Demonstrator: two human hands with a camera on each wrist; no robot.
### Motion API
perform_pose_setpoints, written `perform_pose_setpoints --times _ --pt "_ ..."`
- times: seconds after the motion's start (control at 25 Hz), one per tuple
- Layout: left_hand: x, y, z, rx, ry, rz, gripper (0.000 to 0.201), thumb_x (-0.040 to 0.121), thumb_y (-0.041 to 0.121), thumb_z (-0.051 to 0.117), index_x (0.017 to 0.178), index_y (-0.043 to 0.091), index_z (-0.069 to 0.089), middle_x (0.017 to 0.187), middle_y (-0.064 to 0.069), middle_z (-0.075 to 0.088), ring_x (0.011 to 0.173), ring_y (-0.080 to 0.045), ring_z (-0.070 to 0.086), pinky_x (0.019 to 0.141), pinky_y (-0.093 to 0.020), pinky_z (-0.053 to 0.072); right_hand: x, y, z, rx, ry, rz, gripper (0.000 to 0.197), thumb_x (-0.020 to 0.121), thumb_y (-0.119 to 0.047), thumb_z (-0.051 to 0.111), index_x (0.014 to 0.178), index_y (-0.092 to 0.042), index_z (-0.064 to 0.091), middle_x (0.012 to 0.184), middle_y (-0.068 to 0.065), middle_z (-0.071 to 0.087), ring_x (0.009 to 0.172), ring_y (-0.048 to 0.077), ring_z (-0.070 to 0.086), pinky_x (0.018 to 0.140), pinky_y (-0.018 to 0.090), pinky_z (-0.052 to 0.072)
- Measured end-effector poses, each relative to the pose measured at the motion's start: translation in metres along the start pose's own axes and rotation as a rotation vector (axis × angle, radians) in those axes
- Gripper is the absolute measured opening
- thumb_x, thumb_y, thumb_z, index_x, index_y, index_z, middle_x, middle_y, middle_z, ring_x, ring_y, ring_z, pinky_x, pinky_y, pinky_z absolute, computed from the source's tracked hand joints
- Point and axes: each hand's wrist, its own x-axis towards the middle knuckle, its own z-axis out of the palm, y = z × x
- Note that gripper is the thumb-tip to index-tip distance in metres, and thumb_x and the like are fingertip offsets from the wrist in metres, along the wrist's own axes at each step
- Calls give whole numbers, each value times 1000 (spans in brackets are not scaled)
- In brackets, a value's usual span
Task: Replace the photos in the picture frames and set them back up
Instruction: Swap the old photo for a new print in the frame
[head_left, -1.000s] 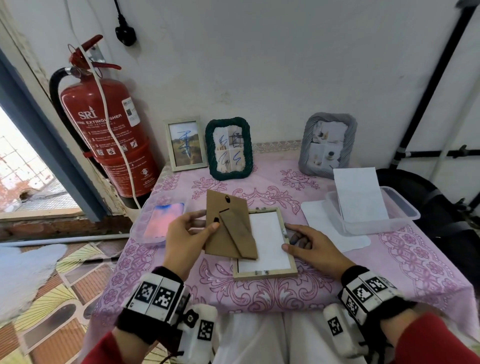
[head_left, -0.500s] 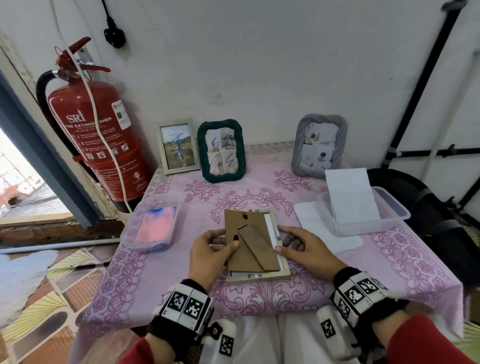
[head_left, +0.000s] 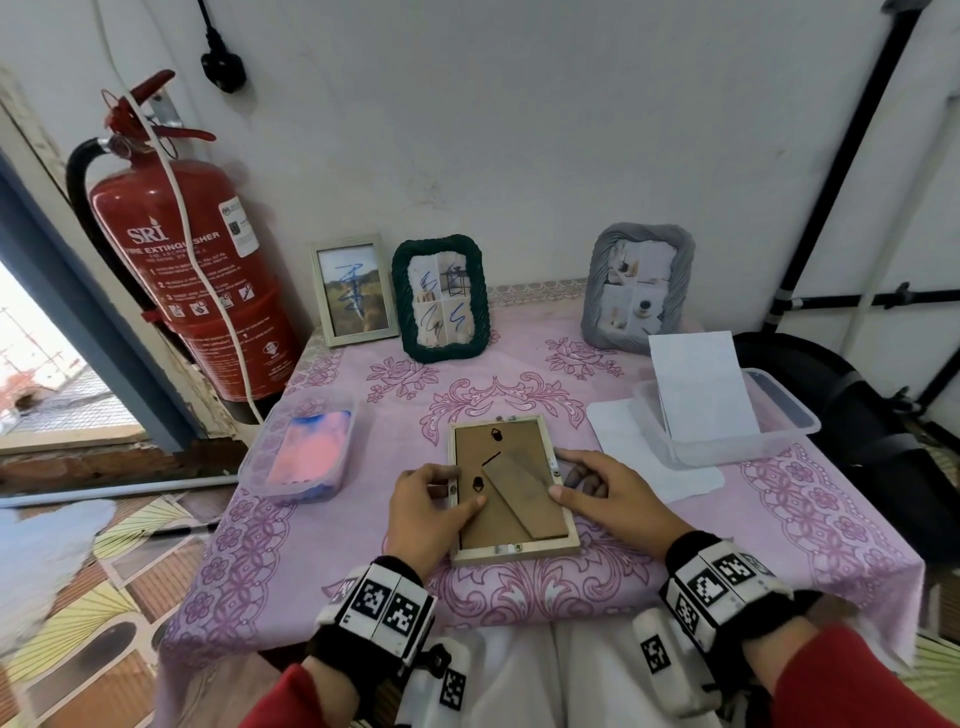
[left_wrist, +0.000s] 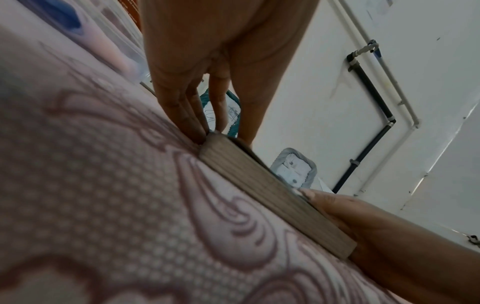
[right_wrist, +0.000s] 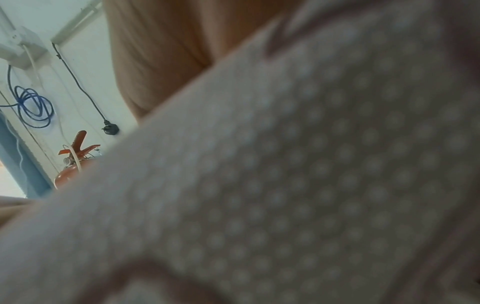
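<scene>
A light wooden picture frame (head_left: 514, 555) lies face down mid-table, its near side seen close in the left wrist view as picture frame (left_wrist: 272, 197). The brown backing board (head_left: 475, 457) lies flat inside it, its fold-out stand (head_left: 524, 493) flat on top. My left hand (head_left: 465, 488) braces straight fingers (left_wrist: 187, 115) against the frame's left side while its thumb presses on the board. My right hand (head_left: 558, 474) rests against the frame's right side, thumb and index touching it. The right wrist view shows only blurred tablecloth and palm.
Three frames stand at the wall: a small wooden one (head_left: 356, 288), a green rope one (head_left: 440, 299), a grey one (head_left: 638, 288). A tub of pink-blue prints (head_left: 306, 454) sits left, a clear tub with white sheets (head_left: 727, 415) right. A fire extinguisher (head_left: 187, 280) stands beyond the table's left corner.
The backing board, held tilted above the frame's left side by my left hand, has come down and now lies flat inside the frame. My right hand has stayed at the right side.
</scene>
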Motion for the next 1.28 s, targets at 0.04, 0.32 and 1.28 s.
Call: perform_pose_setpoints --times 0.04,0.32,1.28 --pt "0 0 0 22 -11 8 42 70 20 80 108 12 64 110 -4 52 93 -12 56 77 -15 41 0 0 0 -3 -3 -1 48 80 -22 73 124 -25 55 85 -8 54 63 -6 47 65 4 40" --pt "6 1 -7 10 -83 -25 59 67 20 83 118 14 54 106 -9 56 96 -21 57 89 -32 49 2 1 1 -39 5 15 51 75 -25 77 121 -29 55 85 -8 56 63 -3 48 63 5 40" --pt "51 -8 -26 -270 -289 -227 16 82 8 68 96 5 61 69 -12 63 44 -4 60 45 -16 52 46 -19 -13 -16 -107 321 22 85 -29 67 87 -10 54 62 12 64 32 14 52 34 16 38"
